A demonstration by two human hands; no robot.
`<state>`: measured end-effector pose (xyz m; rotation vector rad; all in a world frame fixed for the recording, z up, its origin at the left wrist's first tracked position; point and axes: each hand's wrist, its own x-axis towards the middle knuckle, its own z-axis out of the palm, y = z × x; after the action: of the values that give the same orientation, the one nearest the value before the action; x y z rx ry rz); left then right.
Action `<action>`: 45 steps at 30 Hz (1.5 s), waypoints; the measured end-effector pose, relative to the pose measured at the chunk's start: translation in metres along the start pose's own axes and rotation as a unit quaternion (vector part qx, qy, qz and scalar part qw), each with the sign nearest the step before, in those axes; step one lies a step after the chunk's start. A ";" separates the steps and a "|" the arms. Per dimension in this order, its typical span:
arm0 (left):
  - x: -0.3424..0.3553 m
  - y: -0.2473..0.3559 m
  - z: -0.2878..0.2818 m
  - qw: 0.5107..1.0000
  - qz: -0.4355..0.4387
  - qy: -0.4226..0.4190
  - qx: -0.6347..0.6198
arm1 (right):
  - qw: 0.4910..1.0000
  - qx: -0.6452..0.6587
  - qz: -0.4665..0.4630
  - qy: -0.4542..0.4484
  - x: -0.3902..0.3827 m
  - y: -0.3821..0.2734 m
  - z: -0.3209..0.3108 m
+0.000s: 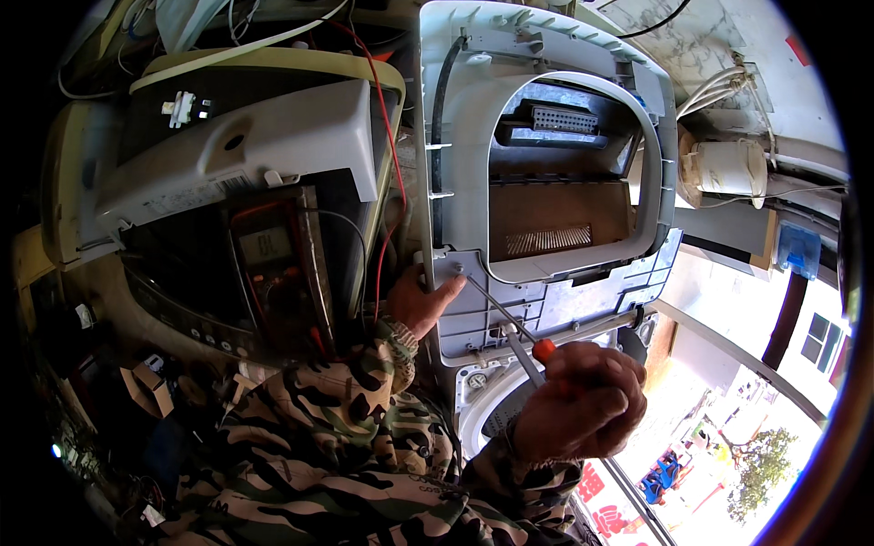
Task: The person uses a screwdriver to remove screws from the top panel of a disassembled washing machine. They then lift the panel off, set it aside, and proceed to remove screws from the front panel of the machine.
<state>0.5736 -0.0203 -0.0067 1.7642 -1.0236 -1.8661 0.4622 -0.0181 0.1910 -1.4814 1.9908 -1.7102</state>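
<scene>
A screwdriver [543, 350] with an orange-red handle is gripped in my right hand [583, 400], its fingers closed around it. The thin shaft slants up and left to the lower left corner of a large pale grey plastic washing machine cover [455, 182]. Its tip ends close to a screw-like fitting [459, 268] there; whether they touch I cannot tell. My left hand [423, 305] grasps the cover's left edge beside the tip, thumb on the front. A pale bar [523, 353] runs under the shaft toward my right hand; whether I hold it is hidden.
A multimeter [267, 264] with a red lead [393, 155] lies to the left, beside a long grey plastic panel [246, 155] and a small white connector part [185, 109]. A round washer tub rim [473, 428] shows below the cover. A white pipe [728, 170] stands at right.
</scene>
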 end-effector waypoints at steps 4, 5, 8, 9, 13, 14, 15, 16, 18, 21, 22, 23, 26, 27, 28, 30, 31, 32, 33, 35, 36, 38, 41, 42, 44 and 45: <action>0.004 -0.005 0.002 0.999 -0.029 0.016 0.012 | 0.999 -0.034 -0.012 -0.032 0.000 0.009 0.006; 0.004 -0.005 0.003 0.999 -0.021 0.017 0.016 | 1.000 -0.021 0.001 -0.015 -0.002 0.009 0.009; 0.003 -0.002 0.002 1.000 -0.014 0.013 0.019 | 1.000 -0.018 0.006 -0.015 -0.001 0.010 0.013; 0.003 -0.001 0.002 1.000 -0.015 0.010 0.018 | 1.000 -0.013 0.010 -0.011 -0.002 0.011 0.014; 0.002 0.002 0.001 1.000 -0.011 0.011 0.021 | 1.000 -0.015 0.016 -0.005 -0.002 0.013 0.016; 0.001 0.002 0.000 1.000 -0.008 0.014 0.019 | 1.000 -0.018 0.013 -0.006 -0.002 0.013 0.016; 0.001 0.003 0.000 1.000 -0.005 0.016 0.018 | 1.000 -0.021 0.011 -0.007 -0.001 0.013 0.017; 0.001 0.003 0.000 1.000 -0.009 0.015 0.017 | 1.000 -0.022 0.007 -0.009 0.000 0.013 0.017; 0.001 0.004 0.000 1.000 -0.018 0.013 0.016 | 1.000 -0.024 -0.002 -0.009 0.002 0.014 0.017; 0.002 0.001 0.001 1.000 -0.011 0.011 0.014 | 1.000 -0.025 -0.003 -0.006 0.003 0.015 0.017; 0.002 0.000 0.001 1.000 -0.012 0.012 0.016 | 1.000 -0.022 0.004 -0.007 0.003 0.014 0.017; 0.003 -0.001 0.001 1.000 -0.013 0.012 0.019 | 1.000 -0.022 0.006 -0.005 0.002 0.015 0.017; 0.003 -0.003 0.001 1.000 -0.011 0.012 0.017 | 1.000 -0.018 0.002 -0.012 0.001 0.016 0.015; 0.003 -0.003 0.001 1.000 -0.010 0.012 0.015 | 1.000 -0.013 -0.002 -0.024 0.001 0.016 0.013; 0.003 -0.003 0.001 1.000 -0.016 0.012 0.015 | 0.999 -0.001 -0.008 -0.050 -0.002 0.016 0.006; 0.003 -0.001 0.002 1.000 -0.027 0.006 0.014 | 0.993 -0.002 -0.045 -0.113 -0.003 0.013 -0.003; 0.003 0.000 0.002 1.000 -0.022 0.003 0.010 | 0.986 -0.014 -0.076 -0.150 -0.003 0.011 -0.006; 0.003 -0.002 0.002 1.000 -0.015 0.006 0.010 | 0.981 -0.017 -0.083 -0.176 -0.004 0.008 -0.008; 0.004 -0.002 0.001 1.000 -0.007 0.008 0.010 | 0.975 -0.021 -0.090 -0.202 -0.006 0.005 -0.009; 0.004 -0.001 -0.001 1.000 -0.013 0.008 0.016 | 0.965 -0.049 -0.090 -0.241 -0.007 -0.003 -0.009; 0.003 0.001 -0.002 1.000 -0.018 0.004 0.014 | 0.959 -0.078 -0.083 -0.258 -0.005 -0.009 -0.008; 0.004 -0.001 -0.002 1.000 -0.015 -0.009 0.008 | 0.950 -0.118 -0.085 -0.278 -0.003 -0.011 -0.010; 0.007 -0.006 -0.001 1.000 -0.014 -0.013 0.017 | 0.931 -0.161 -0.094 -0.315 0.002 -0.019 -0.013; 0.008 -0.008 -0.001 1.000 -0.015 -0.012 0.021 | 0.918 -0.177 -0.106 -0.339 0.008 -0.027 -0.012; 0.013 -0.014 -0.003 0.999 -0.031 -0.033 0.023 | 0.905 -0.201 -0.123 -0.354 0.011 -0.032 -0.013; 0.014 -0.015 -0.004 0.998 -0.037 -0.043 0.024 | 0.907 -0.208 -0.128 -0.344 0.009 -0.031 -0.014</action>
<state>0.5780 -0.0216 -0.0269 1.7849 -1.0556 -1.9951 0.4666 -0.0109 0.2255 -2.1662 1.8543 -0.6332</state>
